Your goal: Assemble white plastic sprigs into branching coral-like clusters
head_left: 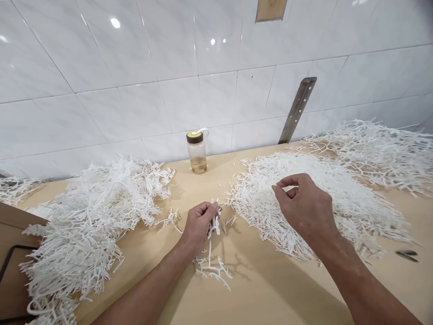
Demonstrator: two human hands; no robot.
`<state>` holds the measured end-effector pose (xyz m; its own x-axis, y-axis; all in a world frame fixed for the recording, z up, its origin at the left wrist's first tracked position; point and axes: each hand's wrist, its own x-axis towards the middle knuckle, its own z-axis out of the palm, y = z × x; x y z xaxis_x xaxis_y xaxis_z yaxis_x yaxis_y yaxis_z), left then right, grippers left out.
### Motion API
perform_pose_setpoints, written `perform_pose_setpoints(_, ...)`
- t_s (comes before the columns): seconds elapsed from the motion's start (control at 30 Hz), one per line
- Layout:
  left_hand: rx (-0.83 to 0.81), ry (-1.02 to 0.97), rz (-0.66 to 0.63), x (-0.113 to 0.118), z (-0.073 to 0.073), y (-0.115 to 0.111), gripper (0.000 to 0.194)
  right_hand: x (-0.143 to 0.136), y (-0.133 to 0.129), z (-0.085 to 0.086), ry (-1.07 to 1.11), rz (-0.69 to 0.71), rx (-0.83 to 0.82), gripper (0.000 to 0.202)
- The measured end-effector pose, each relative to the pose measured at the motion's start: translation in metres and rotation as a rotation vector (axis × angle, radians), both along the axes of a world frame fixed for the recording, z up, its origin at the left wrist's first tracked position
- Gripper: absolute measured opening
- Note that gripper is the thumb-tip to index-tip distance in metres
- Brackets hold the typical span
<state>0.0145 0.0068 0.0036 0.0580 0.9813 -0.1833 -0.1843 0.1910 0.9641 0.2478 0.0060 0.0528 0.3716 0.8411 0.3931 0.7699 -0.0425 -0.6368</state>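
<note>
My left hand (198,223) is closed, with thumb and fingers pinched on a white branched plastic sprue (214,269) above the tabletop. Short stubs of it show at the fingertips, and thin forked arms hang below the hand. Over a wide pile of small white plastic sticks (287,230) is my right hand (306,205), its thumb and forefinger tips pressed together. Whether anything tiny sits in that pinch cannot be made out. Several loose sticks (228,222) lie between the pile and my left hand.
A heap of white sprue pieces (101,212) covers the left side, beside a brown box (16,225). At the back stands a bottle (196,153). More branched sprues (389,153) lie far right, with dark metal snips (407,255) nearer. A metal bracket (297,110) leans against the tiled wall.
</note>
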Motion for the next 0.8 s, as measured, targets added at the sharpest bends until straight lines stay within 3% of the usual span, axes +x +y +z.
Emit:
perform_pose_setpoints(0.1,-0.006,-0.018,0.013,0.001,0.002,-0.001,0.042,-0.002,-0.005,0.005,0.029,-0.009,0.007,0.027)
perform_pose_setpoints(0.17,0.020,-0.005,0.031,0.002,0.002,-0.003,0.043,-0.010,-0.010,0.007,0.057,0.058,0.013,0.033)
perform_pose_setpoints(0.23,0.080,0.058,0.056,0.003,0.001,-0.006,0.044,-0.022,-0.016,0.006,0.103,0.254,-0.081,0.037)
perform_pose_setpoints(0.37,0.247,0.231,0.092,0.005,-0.006,-0.009,0.042,-0.051,-0.031,-0.007,0.217,0.806,-0.530,0.038)
perform_pose_setpoints(0.47,0.312,0.286,0.119,0.004,-0.010,-0.008,0.038,-0.069,-0.041,-0.021,0.300,1.013,-0.741,0.030)
perform_pose_setpoints(0.53,0.313,0.292,0.140,0.004,-0.012,-0.006,0.036,-0.078,-0.045,-0.028,0.323,1.075,-0.778,0.024)
perform_pose_setpoints(0.8,0.305,0.250,0.251,0.003,-0.005,-0.005,0.035,-0.095,-0.050,-0.039,0.363,1.181,-0.654,0.018)
